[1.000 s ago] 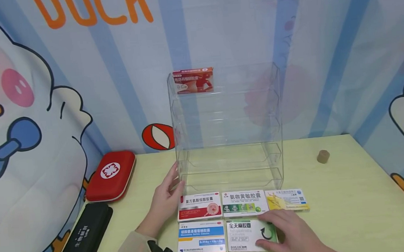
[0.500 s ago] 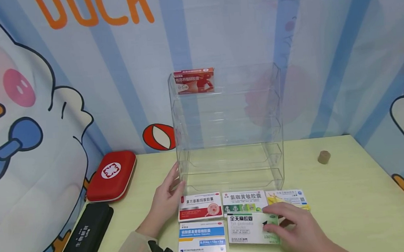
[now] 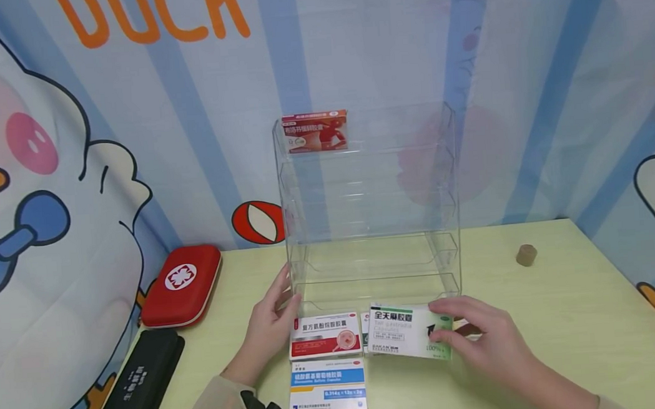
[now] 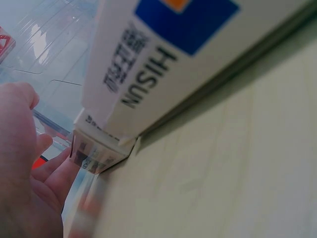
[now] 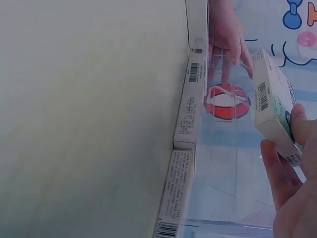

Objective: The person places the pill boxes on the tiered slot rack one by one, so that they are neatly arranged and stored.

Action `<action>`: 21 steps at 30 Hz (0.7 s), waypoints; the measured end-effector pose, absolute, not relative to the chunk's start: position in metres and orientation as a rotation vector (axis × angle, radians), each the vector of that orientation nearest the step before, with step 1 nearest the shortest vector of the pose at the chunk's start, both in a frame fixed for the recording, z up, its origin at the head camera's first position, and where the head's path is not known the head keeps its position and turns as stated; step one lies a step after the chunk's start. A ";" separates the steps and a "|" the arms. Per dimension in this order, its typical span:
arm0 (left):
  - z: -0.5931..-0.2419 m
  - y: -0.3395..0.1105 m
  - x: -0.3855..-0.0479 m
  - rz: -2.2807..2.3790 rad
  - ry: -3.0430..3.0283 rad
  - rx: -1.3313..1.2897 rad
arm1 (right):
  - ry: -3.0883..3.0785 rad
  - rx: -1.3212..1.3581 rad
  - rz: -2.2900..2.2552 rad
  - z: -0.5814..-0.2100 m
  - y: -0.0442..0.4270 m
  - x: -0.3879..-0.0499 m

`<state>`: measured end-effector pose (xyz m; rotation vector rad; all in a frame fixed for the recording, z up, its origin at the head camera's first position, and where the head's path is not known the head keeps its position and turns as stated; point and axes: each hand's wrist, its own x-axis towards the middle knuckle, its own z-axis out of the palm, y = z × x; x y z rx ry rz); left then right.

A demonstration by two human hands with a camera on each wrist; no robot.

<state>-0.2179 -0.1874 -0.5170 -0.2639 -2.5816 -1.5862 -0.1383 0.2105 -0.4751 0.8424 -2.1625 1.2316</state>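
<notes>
My right hand (image 3: 490, 332) pinches a white and green medicine box (image 3: 405, 331) by its right end, thumb in front. In the right wrist view this box is raised off the table, above the row of lying boxes. It hides most of the white box behind it in the head view. My left hand (image 3: 267, 327) rests against the lower left side of a clear acrylic rack (image 3: 373, 270), its fingers partly behind the side. A red and white box (image 3: 324, 336) and a blue and white box (image 3: 327, 390) lie near that hand.
A red medicine box (image 3: 315, 132) stands in the rack's top tier at left. A red first-aid case (image 3: 180, 285) and a black case (image 3: 136, 385) lie at left. A small cork-coloured cylinder (image 3: 526, 255) stands at right. A printed curtain (image 3: 363, 46) hangs behind.
My right hand has lifted the white and green box from the front row and moved it up toward the rack, slightly tilted. My left hand has stayed at the rack's side.
</notes>
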 end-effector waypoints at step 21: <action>-0.517 -0.187 -0.217 -1.600 -2.585 -0.250 | -2.157 0.818 1.004 -0.369 0.215 -0.198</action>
